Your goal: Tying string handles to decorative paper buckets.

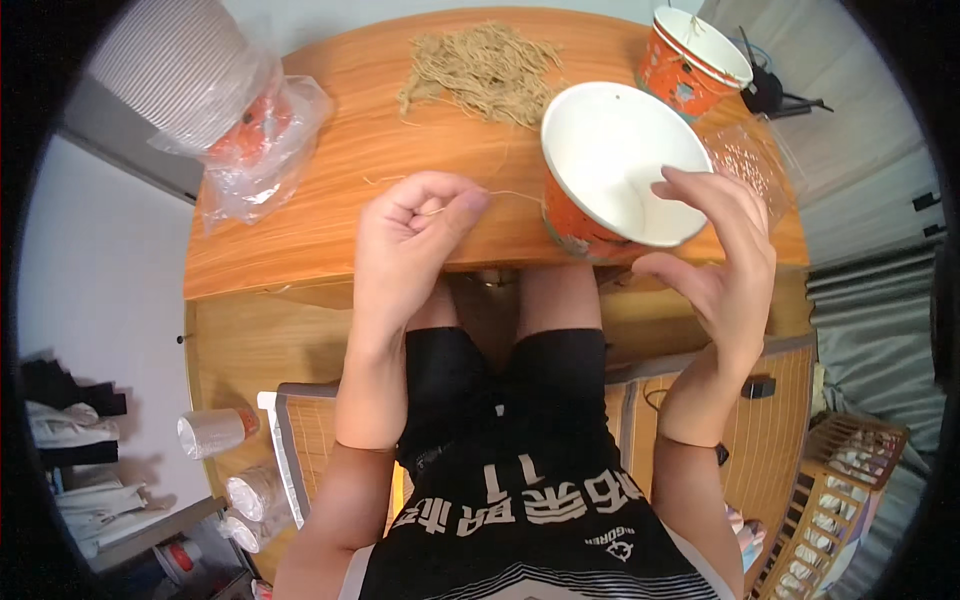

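My left hand (415, 225) is closed in a pinch on a thin tan strand of twine (515, 193). One end of the strand stretches right to the side of an orange paper bucket with a white inside (610, 150). The bucket's mouth faces up near the front edge of the table. My right hand (725, 235) curves around the bucket's near right rim, fingers over the opening and thumb below the rim. Its fingers are spread apart; whether they touch the rim is hard to make out. Behind lies a tangled heap of tan twine (480, 75).
The wooden table (350, 100) has a curved far edge. A tall stack of white buckets in clear plastic (185, 70) stands at far left. More orange buckets (692, 65) stand at far right, near a clear plastic sheet with white specks (740, 160). Wrapped stacks (215, 432) lie lower left.
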The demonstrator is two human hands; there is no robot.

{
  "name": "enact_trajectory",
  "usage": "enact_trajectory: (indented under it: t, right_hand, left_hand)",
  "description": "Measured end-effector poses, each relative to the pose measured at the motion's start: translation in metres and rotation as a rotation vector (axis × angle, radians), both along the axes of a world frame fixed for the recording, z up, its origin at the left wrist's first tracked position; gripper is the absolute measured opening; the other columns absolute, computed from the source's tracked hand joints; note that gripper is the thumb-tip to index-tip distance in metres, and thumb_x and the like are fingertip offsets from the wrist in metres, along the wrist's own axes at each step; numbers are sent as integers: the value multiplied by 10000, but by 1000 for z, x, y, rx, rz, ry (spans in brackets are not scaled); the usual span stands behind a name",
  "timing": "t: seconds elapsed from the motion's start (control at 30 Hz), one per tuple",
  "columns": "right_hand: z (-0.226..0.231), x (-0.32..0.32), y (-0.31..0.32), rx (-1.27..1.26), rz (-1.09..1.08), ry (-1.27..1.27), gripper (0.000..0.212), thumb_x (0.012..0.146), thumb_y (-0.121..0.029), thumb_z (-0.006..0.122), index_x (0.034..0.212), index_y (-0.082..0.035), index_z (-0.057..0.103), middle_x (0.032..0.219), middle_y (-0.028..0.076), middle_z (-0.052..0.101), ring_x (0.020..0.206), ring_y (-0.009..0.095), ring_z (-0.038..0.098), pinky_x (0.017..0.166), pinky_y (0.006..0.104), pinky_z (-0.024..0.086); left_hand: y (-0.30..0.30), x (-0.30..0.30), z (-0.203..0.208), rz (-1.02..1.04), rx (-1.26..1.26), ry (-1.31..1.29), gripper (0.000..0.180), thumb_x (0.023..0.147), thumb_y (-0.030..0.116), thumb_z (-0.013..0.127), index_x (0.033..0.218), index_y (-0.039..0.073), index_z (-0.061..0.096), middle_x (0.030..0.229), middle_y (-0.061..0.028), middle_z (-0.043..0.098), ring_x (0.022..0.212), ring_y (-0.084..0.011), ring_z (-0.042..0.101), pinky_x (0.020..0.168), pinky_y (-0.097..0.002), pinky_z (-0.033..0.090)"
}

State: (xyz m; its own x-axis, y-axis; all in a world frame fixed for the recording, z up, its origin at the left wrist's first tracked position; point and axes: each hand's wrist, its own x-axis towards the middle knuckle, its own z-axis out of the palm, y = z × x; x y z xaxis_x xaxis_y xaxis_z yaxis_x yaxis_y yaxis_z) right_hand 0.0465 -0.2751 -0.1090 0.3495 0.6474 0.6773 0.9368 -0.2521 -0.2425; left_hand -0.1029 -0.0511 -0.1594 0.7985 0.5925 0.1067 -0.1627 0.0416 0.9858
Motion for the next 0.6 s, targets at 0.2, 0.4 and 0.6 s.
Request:
enact_trajectory:
  t: [0.2, 0.4, 0.6]
  right_hand:
    - [-36, 1, -8, -111, -89, -29, 361, 644, -142, 838, 984, -112, 722, 922, 20, 704, 975, 225, 637, 1137, 486, 282]
    - [-40, -19, 40, -63, -79, -46, 259, 721, -167, 818, 965, -149, 731, 757, -31, 641, 793, 138, 615, 1123, 461, 292]
    - [-42, -30, 61, -28, -67, -6, 266, 719, -184, 824, 963, -147, 725, 767, -31, 657, 803, 131, 631, 1119, 453, 293]
  left_hand:
    - [-32, 0, -15, 73, 0, -95, 84, 875, -15, 710, 957, -33, 707, 689, 81, 569, 622, 13, 472, 590, -134, 384]
    - [-58, -6, -36, 189, 109, -197, 112, 875, -8, 721, 976, -52, 701, 759, 26, 656, 681, -2, 547, 627, -139, 430]
    - [-58, -1, -44, 286, -22, -296, 130, 889, -23, 700, 1010, -67, 690, 782, 11, 662, 697, -6, 554, 621, -135, 422]
